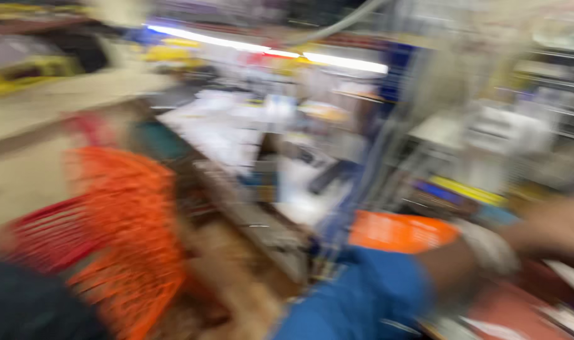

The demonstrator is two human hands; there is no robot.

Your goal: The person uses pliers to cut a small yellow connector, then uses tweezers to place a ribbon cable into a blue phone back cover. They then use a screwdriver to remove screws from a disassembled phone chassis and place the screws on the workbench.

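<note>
1. the whole view is smeared by motion, so only rough shapes can be told.
2. the right hand [555, 230] reaches out to the right edge, its arm in a blue sleeve [362, 299] with a pale band [488, 247] at the wrist. i cannot tell how far the fingers are spread, nor whether they have hold of anything.
3. the nearest thing to that hand is an orange packet [400, 232], just behind the wrist and apart from the fingers; whether it touches the arm is unclear.
4. the left hand is not in view.
5. well to the left of the reaching arm stand an orange basket [132, 233] and a red basket [47, 236], side by side.
6. beyond the hand sit crowded shelves [488, 132] of blurred goods.
7. risk, as a judgement: a fast reach with the head turning could knock goods off the packed shelves, or the sleeve could drag the orange packet along.
</note>
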